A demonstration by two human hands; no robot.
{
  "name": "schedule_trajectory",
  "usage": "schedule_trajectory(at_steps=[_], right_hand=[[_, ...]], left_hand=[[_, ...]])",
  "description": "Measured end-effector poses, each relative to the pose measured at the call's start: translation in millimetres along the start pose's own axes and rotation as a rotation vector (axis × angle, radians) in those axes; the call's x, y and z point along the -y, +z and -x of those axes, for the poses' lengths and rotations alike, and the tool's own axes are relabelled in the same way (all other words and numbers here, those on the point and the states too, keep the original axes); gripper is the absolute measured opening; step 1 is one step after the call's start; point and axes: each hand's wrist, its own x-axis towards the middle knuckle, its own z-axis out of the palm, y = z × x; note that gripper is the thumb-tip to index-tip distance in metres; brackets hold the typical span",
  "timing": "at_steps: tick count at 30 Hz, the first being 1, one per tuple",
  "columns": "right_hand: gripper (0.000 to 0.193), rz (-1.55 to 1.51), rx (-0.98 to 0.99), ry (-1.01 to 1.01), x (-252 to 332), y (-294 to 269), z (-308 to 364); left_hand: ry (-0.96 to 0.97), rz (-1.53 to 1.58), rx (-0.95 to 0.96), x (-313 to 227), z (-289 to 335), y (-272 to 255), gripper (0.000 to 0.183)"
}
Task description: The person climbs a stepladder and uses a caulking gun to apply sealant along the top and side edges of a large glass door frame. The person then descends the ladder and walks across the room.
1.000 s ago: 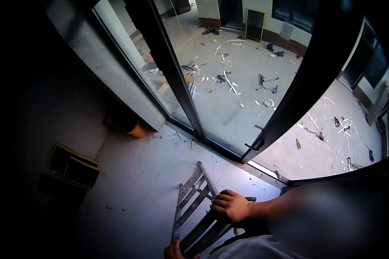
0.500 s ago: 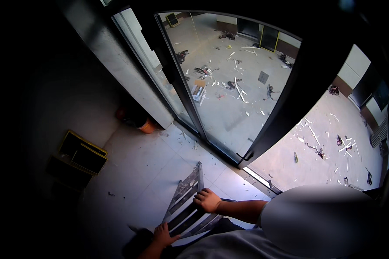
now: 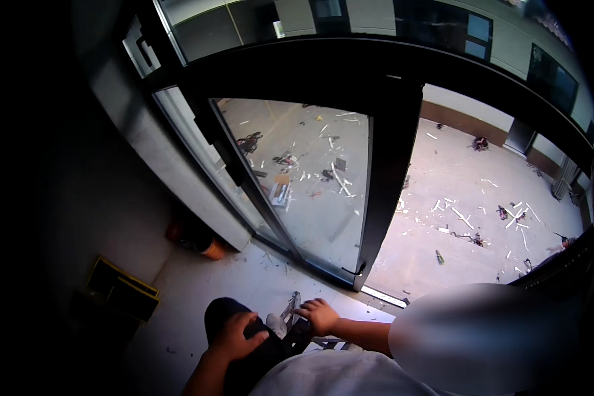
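My left hand (image 3: 234,336) lies over my raised left leg in dark trousers, its thumb and fingers apart, holding nothing. My right hand (image 3: 319,317) is at the top of a grey metal stepladder (image 3: 290,305), fingers bent over its frame; their tips partly blend into the dark shapes below. My legs and light shirt hide most of the stepladder, with a few slats showing under my right forearm. A light-coloured shoe (image 3: 277,324) shows beside its rail.
Ahead stands a dark-framed glass door (image 3: 310,191) with a black handle (image 3: 355,269), beside an open doorway. White scraps and tangled cables (image 3: 476,239) litter the ground outside. An orange bucket (image 3: 211,248) stands by the wall, with yellow-edged black panels (image 3: 129,290) at left.
My left hand has left the stepladder and moved to my leg, which has come up in front of it. The view has tilted up, showing more above the door.
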Motion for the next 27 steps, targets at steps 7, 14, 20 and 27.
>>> schedule_trajectory(at_steps=[7, 14, 20, 27], right_hand=[[0.056, -0.081, 0.236, 0.593, -32.8, -76.3, 46.7], [0.067, -0.284, 0.136, 0.702, -16.4, 18.1, 3.5], [0.056, -0.37, 0.373, 0.796, -10.8, 62.1, 3.3], [0.057, -0.244, 0.533, 1.031, 8.1, 28.0, 12.8]], left_hand=[[0.2, -0.308, -0.177, 62.5, -100.5, 8.2, 0.054], [0.027, -0.355, 0.205, 131.1, -167.4, 9.0, 0.088], [0.105, -0.429, 0.341, 128.7, -180.7, 13.8, 0.092], [0.117, -0.309, 0.329, 117.9, -175.2, 21.6, 0.082]])
